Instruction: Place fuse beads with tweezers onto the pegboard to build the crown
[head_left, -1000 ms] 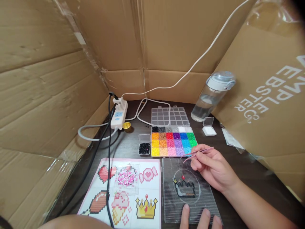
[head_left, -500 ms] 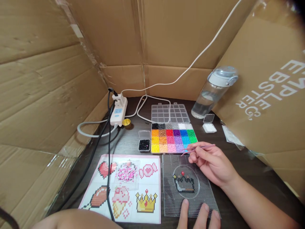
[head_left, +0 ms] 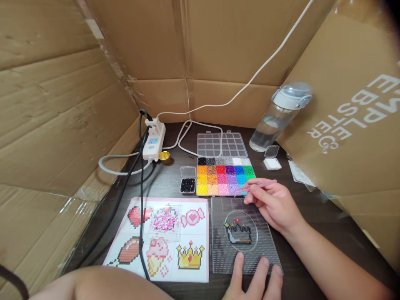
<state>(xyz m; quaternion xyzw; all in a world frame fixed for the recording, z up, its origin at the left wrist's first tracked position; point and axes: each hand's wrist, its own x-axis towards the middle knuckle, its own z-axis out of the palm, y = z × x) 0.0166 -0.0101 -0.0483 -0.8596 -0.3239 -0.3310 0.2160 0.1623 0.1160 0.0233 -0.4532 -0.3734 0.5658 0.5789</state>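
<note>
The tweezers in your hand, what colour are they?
Pink. The tweezers show best in the head view, pinched in the right hand.

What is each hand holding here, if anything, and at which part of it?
The right hand pinches pink tweezers along their middle, tips pointing at the bead tray. The left hand holds nothing; its fingertips press on the clear pegboard.

A dark wooden table (head_left: 321, 216) carries a clear square pegboard (head_left: 218, 258), a pink-edged pattern sheet (head_left: 200, 233), a multicoloured bead tray (head_left: 223, 175), a white power strip (head_left: 153, 143) and a clear water bottle (head_left: 275, 121).
</note>
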